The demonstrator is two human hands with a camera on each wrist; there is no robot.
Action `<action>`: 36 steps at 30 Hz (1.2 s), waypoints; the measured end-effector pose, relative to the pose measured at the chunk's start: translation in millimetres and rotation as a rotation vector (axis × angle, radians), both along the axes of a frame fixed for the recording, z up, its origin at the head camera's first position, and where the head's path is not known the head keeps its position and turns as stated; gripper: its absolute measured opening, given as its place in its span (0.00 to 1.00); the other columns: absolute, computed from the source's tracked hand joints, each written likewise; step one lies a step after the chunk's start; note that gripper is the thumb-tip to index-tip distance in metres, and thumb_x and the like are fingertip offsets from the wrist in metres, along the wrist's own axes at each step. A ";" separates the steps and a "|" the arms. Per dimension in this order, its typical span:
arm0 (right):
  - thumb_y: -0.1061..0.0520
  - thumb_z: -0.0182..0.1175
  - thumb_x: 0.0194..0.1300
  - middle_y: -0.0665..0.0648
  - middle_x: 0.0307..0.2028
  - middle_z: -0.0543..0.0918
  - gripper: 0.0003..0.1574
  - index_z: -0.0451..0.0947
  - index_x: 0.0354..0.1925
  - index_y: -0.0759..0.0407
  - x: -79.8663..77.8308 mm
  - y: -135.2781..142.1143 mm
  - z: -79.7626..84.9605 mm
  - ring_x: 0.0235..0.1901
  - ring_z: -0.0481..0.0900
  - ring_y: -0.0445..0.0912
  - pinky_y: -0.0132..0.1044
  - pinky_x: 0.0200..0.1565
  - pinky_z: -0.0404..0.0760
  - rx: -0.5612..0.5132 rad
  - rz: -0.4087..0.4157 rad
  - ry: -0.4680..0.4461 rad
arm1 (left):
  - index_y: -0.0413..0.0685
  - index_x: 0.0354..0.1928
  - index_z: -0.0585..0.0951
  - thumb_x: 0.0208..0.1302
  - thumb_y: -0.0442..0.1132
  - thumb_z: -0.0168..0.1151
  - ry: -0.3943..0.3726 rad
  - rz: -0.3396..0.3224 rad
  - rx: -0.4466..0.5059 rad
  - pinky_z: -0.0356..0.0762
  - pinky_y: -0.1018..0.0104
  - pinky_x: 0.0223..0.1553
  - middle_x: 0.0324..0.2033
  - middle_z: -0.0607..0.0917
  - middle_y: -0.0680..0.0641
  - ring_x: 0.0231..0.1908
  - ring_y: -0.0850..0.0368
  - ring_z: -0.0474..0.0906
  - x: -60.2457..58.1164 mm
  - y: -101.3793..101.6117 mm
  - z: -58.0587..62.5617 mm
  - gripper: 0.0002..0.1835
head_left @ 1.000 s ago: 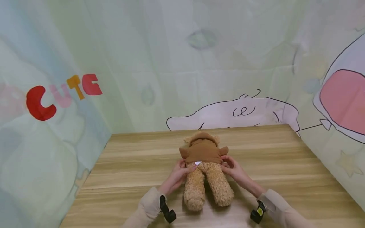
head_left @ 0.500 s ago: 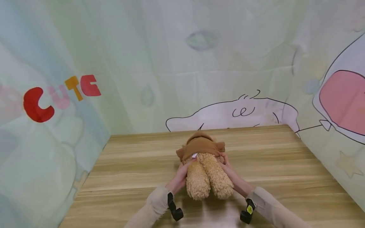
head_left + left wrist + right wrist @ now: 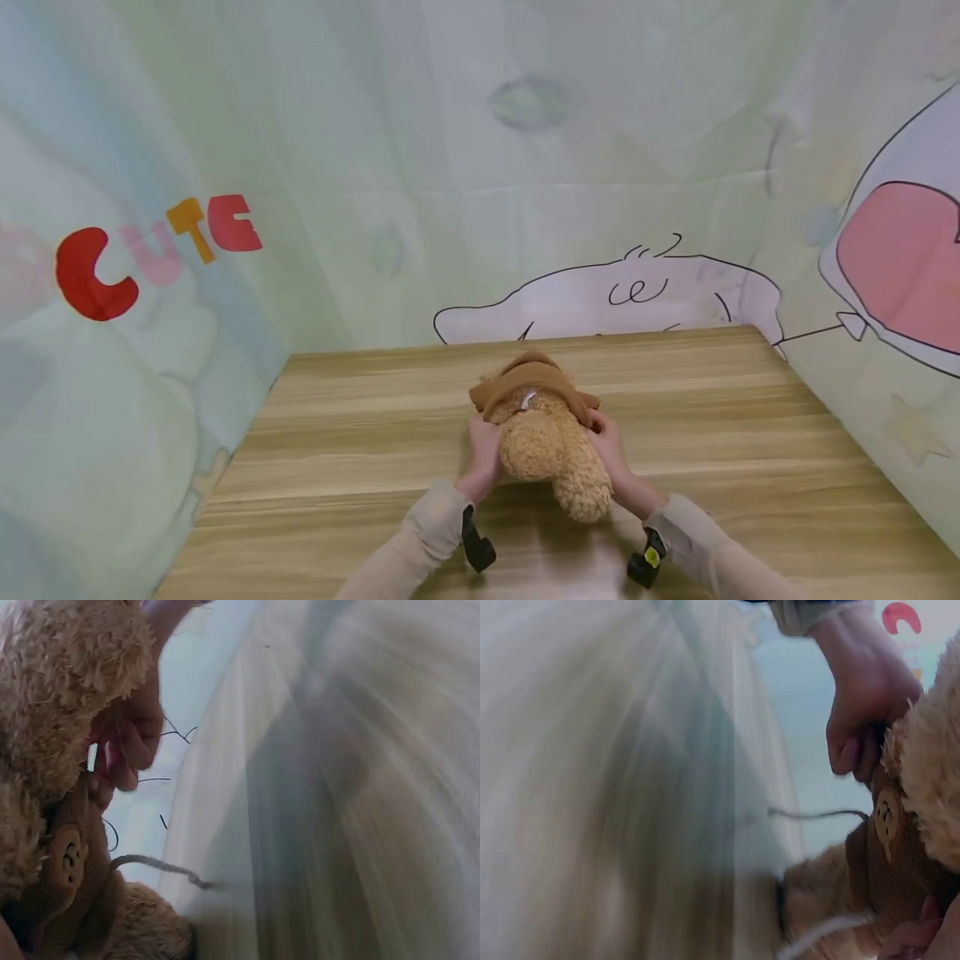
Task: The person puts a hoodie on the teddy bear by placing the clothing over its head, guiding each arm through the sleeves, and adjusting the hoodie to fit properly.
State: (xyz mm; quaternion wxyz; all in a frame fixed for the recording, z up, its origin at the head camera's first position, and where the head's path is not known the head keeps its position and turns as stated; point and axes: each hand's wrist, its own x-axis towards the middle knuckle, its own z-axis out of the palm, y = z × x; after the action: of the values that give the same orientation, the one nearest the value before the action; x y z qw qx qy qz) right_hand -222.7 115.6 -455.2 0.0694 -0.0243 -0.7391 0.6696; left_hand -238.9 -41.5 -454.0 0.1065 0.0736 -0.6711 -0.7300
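A plush teddy bear [image 3: 558, 450] with curly tan fur lies back up, head toward the far edge, its rear end raised off the table. It wears a brown hooded top [image 3: 528, 379], whose hem is bunched up above a small white tag [image 3: 528, 400]. My left hand [image 3: 483, 450] grips the hem at the bear's left side in the head view. On the opposite side my right hand [image 3: 609, 446] pinches the hem too. Underneath, the left wrist view shows a round face patch [image 3: 69, 855] on the top's front and a drawstring [image 3: 161, 864] hanging down.
The wood-grain table [image 3: 360, 417] extends around the bear on all sides. Behind it hangs a printed cloth backdrop [image 3: 337, 208] with cartoon drawings and coloured letters. Black wrist straps [image 3: 477, 542] sit over beige sleeves [image 3: 408, 546].
Both hands have lifted the bear's lower body, so its legs look shorter and one now points toward the camera. The top's hem has moved up the back, baring more fur around the tag.
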 end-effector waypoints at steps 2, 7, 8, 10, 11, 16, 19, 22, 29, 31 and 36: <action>0.66 0.53 0.56 0.49 0.17 0.70 0.07 0.69 0.23 0.64 -0.5 4.2 -2.0 0.20 0.67 0.38 0.29 0.26 0.67 0.130 -0.030 0.085 | 0.30 0.31 0.78 0.51 0.34 0.63 0.009 -0.009 -0.092 0.68 0.74 0.23 0.18 0.77 0.49 0.18 0.68 0.68 2.5 0.2 5.2 0.11; 0.67 0.56 0.53 0.55 0.17 0.73 0.11 0.66 0.20 0.59 -2.2 13.8 -6.5 0.21 0.73 0.43 0.28 0.23 0.70 0.433 -0.113 0.338 | 0.37 0.29 0.70 0.63 0.42 0.53 0.091 -0.072 -0.177 0.65 0.73 0.24 0.20 0.69 0.50 0.21 0.65 0.66 6.5 -4.4 5.0 0.13; 0.67 0.55 0.53 0.55 0.18 0.73 0.11 0.66 0.20 0.59 -1.6 14.3 -6.7 0.22 0.75 0.44 0.28 0.23 0.71 0.469 -0.119 0.366 | 0.36 0.30 0.67 0.64 0.40 0.51 0.107 -0.082 -0.163 0.66 0.73 0.25 0.23 0.70 0.49 0.23 0.65 0.66 6.5 -6.0 4.1 0.12; 0.68 0.56 0.52 0.56 0.18 0.75 0.10 0.68 0.20 0.59 0.2 14.2 -7.4 0.22 0.78 0.46 0.28 0.21 0.74 0.525 -0.123 0.396 | 0.34 0.35 0.65 0.62 0.35 0.53 0.126 -0.101 -0.135 0.67 0.73 0.27 0.27 0.71 0.47 0.26 0.64 0.68 5.0 -8.9 2.0 0.10; 0.69 0.56 0.52 0.56 0.17 0.75 0.10 0.68 0.19 0.60 1.1 13.8 -7.5 0.22 0.78 0.47 0.28 0.21 0.74 0.554 -0.127 0.406 | 0.34 0.36 0.63 0.60 0.33 0.54 0.134 -0.111 -0.146 0.67 0.74 0.26 0.28 0.71 0.47 0.26 0.64 0.68 4.1 -10.5 1.5 0.11; 0.71 0.52 0.51 0.55 0.14 0.71 0.11 0.67 0.18 0.61 2.3 9.4 -4.3 0.15 0.69 0.42 0.28 0.19 0.67 0.659 -0.130 0.384 | 0.41 0.23 0.61 0.52 0.33 0.58 0.239 -0.100 -0.500 0.56 0.76 0.18 0.15 0.62 0.53 0.15 0.67 0.58 -3.5 -18.8 4.3 0.14; 0.73 0.48 0.49 0.53 0.14 0.65 0.11 0.64 0.18 0.61 3.3 7.6 -2.0 0.14 0.60 0.41 0.28 0.19 0.59 0.614 -0.088 0.310 | 0.47 0.14 0.61 0.52 0.37 0.58 0.310 -0.066 -0.754 0.51 0.77 0.15 0.09 0.57 0.56 0.10 0.68 0.52 -6.8 -22.1 7.6 0.18; 0.74 0.47 0.47 0.52 0.15 0.62 0.10 0.62 0.18 0.62 5.9 7.4 -2.3 0.13 0.58 0.39 0.27 0.17 0.57 0.537 -0.032 0.247 | 0.50 0.10 0.61 0.54 0.39 0.57 0.330 -0.053 -0.900 0.49 0.77 0.12 0.05 0.58 0.56 0.08 0.67 0.52 -8.2 -25.4 9.2 0.20; 0.71 0.55 0.44 0.55 0.19 0.69 0.07 0.69 0.21 0.62 9.5 13.7 -10.6 0.15 0.62 0.38 0.27 0.16 0.62 0.718 -0.065 0.454 | 0.43 0.34 0.75 0.47 0.41 0.66 0.712 0.153 -1.411 0.73 0.66 0.19 0.22 0.80 0.44 0.19 0.54 0.76 -10.6 -31.5 5.5 0.14; 0.70 0.57 0.42 0.58 0.24 0.70 0.09 0.70 0.25 0.63 7.6 14.4 -11.4 0.18 0.63 0.40 0.30 0.18 0.65 0.828 -0.125 0.608 | 0.39 0.41 0.76 0.43 0.40 0.68 0.884 0.166 -1.486 0.76 0.66 0.21 0.27 0.81 0.42 0.24 0.52 0.79 -10.4 -32.8 2.4 0.21; 0.66 0.60 0.39 0.59 0.24 0.74 0.18 0.67 0.34 0.64 3.3 11.8 -7.0 0.18 0.68 0.44 0.32 0.18 0.67 1.005 -0.159 0.826 | 0.34 0.37 0.78 0.39 0.36 0.63 1.073 0.111 -1.501 0.75 0.68 0.18 0.23 0.81 0.42 0.19 0.53 0.77 -8.8 -30.8 -0.5 0.19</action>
State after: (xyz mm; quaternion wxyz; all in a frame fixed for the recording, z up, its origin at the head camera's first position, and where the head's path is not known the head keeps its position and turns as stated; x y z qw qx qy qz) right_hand -219.4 127.4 -462.2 0.3997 0.2156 -0.8705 0.1897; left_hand -247.7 -72.3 -454.5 0.4576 -0.3307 -0.8247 -0.0338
